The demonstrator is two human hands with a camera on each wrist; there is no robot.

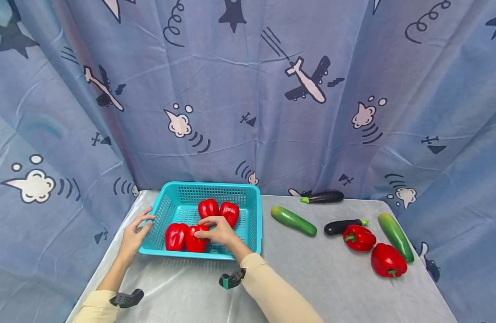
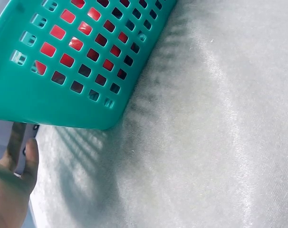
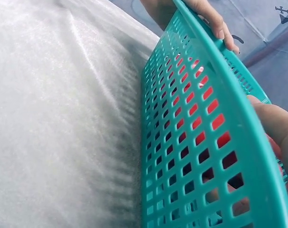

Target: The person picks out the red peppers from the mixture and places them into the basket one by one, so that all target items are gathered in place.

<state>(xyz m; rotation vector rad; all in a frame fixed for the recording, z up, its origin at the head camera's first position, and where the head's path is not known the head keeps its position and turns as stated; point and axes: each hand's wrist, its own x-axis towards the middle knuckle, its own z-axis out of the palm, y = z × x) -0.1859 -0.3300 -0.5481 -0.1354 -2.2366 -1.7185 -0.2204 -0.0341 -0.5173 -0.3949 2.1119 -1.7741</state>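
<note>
A turquoise plastic basket stands on the table with several red bell peppers inside. At its front, my right hand reaches over the rim and grips a bell pepper between thumb and fingers. Beside that lies another bell pepper, and two more lie behind. My left hand touches the basket's left rim with its fingertips, thumb spread apart. In the left wrist view, the left hand shows at the basket corner. The right wrist view has the right hand partly hidden behind the basket wall.
Right of the basket lie a green cucumber, an eggplant at the back and another eggplant. Farther right are two red bell peppers and a second cucumber. A patterned blue curtain surrounds the grey table.
</note>
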